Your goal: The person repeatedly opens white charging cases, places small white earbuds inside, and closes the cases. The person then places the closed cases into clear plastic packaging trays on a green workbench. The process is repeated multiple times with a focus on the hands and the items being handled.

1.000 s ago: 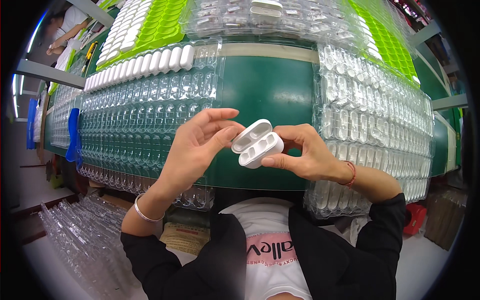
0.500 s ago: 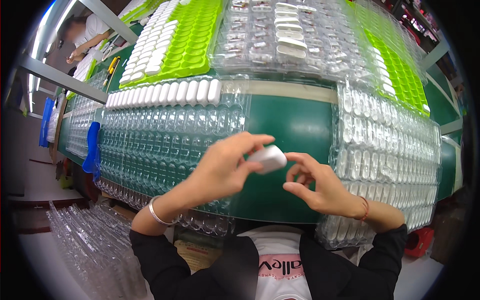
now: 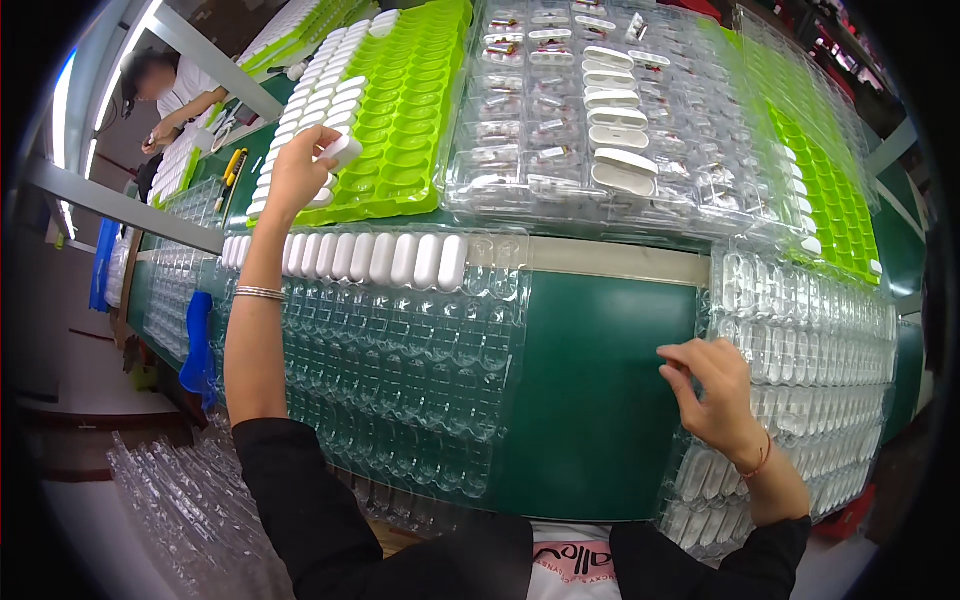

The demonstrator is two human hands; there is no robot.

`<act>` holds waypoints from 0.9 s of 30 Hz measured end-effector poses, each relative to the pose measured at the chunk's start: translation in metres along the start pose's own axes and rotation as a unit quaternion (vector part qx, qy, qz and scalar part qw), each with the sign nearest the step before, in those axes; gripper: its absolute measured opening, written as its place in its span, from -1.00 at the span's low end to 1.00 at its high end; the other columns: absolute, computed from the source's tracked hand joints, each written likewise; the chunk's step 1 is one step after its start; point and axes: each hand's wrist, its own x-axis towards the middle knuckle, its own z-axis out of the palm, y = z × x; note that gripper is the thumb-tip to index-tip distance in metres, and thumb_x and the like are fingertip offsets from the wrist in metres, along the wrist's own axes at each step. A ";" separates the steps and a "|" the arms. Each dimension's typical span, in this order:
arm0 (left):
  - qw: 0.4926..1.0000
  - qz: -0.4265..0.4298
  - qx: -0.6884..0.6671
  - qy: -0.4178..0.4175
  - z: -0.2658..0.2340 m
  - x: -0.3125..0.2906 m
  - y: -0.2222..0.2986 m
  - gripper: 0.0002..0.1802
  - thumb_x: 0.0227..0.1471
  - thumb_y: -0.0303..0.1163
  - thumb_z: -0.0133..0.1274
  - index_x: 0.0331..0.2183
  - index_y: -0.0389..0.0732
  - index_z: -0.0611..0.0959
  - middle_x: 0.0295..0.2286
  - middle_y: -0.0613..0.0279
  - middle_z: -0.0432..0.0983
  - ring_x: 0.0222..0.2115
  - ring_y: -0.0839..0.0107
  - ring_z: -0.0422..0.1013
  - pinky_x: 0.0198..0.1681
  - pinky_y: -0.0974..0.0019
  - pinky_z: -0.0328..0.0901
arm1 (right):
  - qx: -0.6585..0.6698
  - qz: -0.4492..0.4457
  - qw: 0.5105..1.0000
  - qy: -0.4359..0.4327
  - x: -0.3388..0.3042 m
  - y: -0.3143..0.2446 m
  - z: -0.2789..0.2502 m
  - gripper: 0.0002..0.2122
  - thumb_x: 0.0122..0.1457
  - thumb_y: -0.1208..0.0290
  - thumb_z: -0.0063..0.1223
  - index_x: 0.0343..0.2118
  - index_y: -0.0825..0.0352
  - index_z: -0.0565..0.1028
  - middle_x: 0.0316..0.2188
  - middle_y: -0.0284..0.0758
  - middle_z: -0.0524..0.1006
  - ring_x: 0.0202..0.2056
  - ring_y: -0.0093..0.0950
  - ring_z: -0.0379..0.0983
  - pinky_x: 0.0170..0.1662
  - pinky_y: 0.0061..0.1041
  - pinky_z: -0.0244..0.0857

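My left hand (image 3: pixel 300 172) reaches far forward over the bright green tray (image 3: pixel 412 120) at the back left. Its fingers grip a white rounded case (image 3: pixel 342 151), tilted just above the tray's white-filled rows. My right hand (image 3: pixel 714 393) hovers at the right side of the green table, beside the clear tray of oblong pockets (image 3: pixel 790 345). Its fingers are curled in, thumb close to the index finger, with nothing visible in them. In front of my left arm, a row of white cases (image 3: pixel 402 260) fills the far edge of a clear blister tray (image 3: pixel 440 385).
Clear trays of small parts (image 3: pixel 500 150) stand at the back, with several opened white cases (image 3: pixel 618 135) on them. Another green tray (image 3: pixel 830 210) lies back right. A blue strip (image 3: pixel 198 345) hangs at the left edge. A metal post (image 3: pixel 130 210) and another person (image 3: pixel 180 95) are far left.
My left hand has carried the white case from the middle of the table forward and left to the green tray. My right hand has moved right, away from the case, and its fingers have drawn together.
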 end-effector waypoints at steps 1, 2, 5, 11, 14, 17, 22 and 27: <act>0.999 0.011 -0.001 -0.034 -0.004 0.005 -0.001 -0.64 -0.16 -0.66 0.17 -0.21 -0.24 0.64 -0.32 0.19 0.61 -0.31 0.36 0.48 -0.17 0.30 0.38 | -0.016 -0.010 1.000 0.001 0.002 -0.001 0.000 -0.82 0.00 0.58 0.23 -0.30 0.30 0.56 -0.52 -0.38 0.52 -0.54 -0.39 0.39 -0.40 -0.43 0.17; 0.999 0.013 -0.016 -0.040 -0.002 0.008 -0.002 -0.64 -0.18 -0.67 0.18 -0.22 -0.25 0.64 -0.32 0.18 0.61 -0.31 0.34 0.48 -0.17 0.29 0.38 | -0.021 -0.012 1.000 0.001 0.002 -0.001 0.001 -0.82 -0.01 0.58 0.24 -0.30 0.30 0.56 -0.51 -0.38 0.52 -0.54 -0.38 0.39 -0.40 -0.43 0.17; 0.997 -0.009 -0.060 -0.051 0.000 0.006 0.003 -0.65 -0.22 -0.71 0.20 -0.27 -0.29 0.63 -0.33 0.14 0.62 -0.31 0.28 0.50 -0.15 0.25 0.37 | -0.032 -0.018 0.999 -0.002 0.003 0.000 0.003 -0.82 -0.02 0.57 0.24 -0.31 0.30 0.56 -0.51 -0.37 0.53 -0.54 -0.37 0.40 -0.40 -0.42 0.17; 0.992 0.013 -0.031 -0.120 0.009 -0.012 -0.006 -0.64 -0.27 -0.76 0.21 -0.31 -0.29 0.65 -0.37 0.09 0.63 -0.28 0.19 0.52 -0.16 0.19 0.38 | -0.049 -0.026 0.998 -0.005 0.003 0.000 0.004 -0.82 -0.03 0.56 0.24 -0.32 0.29 0.56 -0.51 -0.38 0.52 -0.53 -0.38 0.40 -0.39 -0.43 0.18; 0.993 0.001 -0.001 -0.121 0.013 -0.022 -0.002 -0.66 -0.24 -0.74 0.19 -0.30 -0.31 0.66 -0.36 0.02 0.63 -0.26 0.13 0.53 -0.16 0.17 0.37 | -0.050 -0.029 0.998 0.000 0.002 0.000 0.005 -0.83 -0.02 0.56 0.24 -0.32 0.29 0.56 -0.51 -0.39 0.52 -0.53 -0.38 0.40 -0.38 -0.43 0.18; 0.994 0.033 0.003 -0.105 0.018 -0.031 -0.008 -0.70 -0.13 -0.70 0.13 -0.25 -0.30 0.68 -0.32 -0.03 0.63 -0.25 0.08 0.54 -0.15 0.18 0.37 | -0.053 -0.037 0.998 0.009 0.001 0.000 0.006 -0.84 -0.01 0.55 0.23 -0.33 0.28 0.56 -0.51 -0.39 0.51 -0.54 -0.38 0.39 -0.38 -0.43 0.18; 0.999 0.046 -0.009 0.008 0.014 -0.058 -0.001 -0.78 -0.04 -0.60 0.13 -0.26 -0.29 0.67 -0.30 -0.01 0.63 -0.21 0.08 0.54 -0.13 0.15 0.38 | -0.064 -0.042 0.997 0.008 -0.002 0.000 0.006 -0.88 0.01 0.54 0.22 -0.34 0.28 0.56 -0.52 -0.39 0.50 -0.53 -0.37 0.39 -0.38 -0.43 0.19; 0.999 -0.004 -0.013 0.050 0.015 -0.102 0.026 -0.80 0.02 -0.52 0.14 -0.23 -0.26 0.67 -0.34 0.05 0.64 -0.28 0.21 0.57 -0.19 0.22 0.40 | -0.073 -0.052 0.996 0.005 -0.007 -0.002 0.010 -0.89 0.04 0.52 0.21 -0.35 0.27 0.56 -0.51 -0.38 0.51 -0.51 -0.35 0.40 -0.34 -0.41 0.21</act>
